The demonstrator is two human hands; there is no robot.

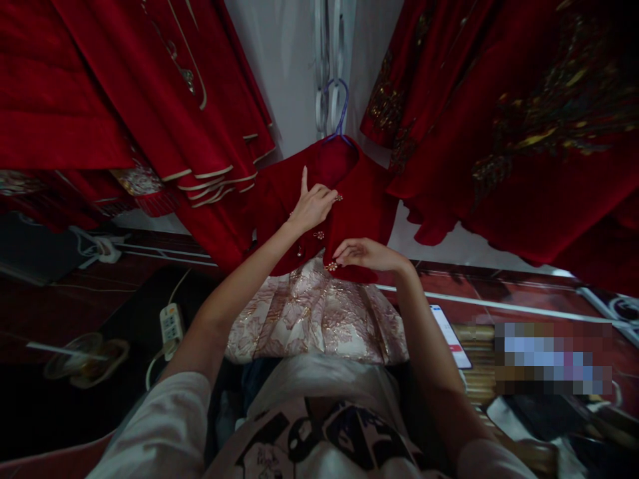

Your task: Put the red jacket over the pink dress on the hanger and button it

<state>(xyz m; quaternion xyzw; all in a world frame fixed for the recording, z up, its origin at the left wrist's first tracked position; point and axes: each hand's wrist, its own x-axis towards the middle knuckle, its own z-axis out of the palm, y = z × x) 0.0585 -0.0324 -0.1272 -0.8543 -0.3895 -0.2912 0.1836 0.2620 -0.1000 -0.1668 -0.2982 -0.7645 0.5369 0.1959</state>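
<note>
A short red jacket with jewelled buttons hangs from a purple hanger in front of me. At its front edge, my left hand has its fingertips closed near the upper button, with one finger pointing up. My right hand is lower, fingers bent together on the front edge just above the bottom button. Another flower-shaped button shows between the two hands. Below the jacket spreads a pale pink and gold brocade skirt, reaching my lap.
Red garments with trim hang at left, and embroidered red ones at right. A power strip and a plastic cup are at lower left. A phone lies on a slatted bamboo surface at right.
</note>
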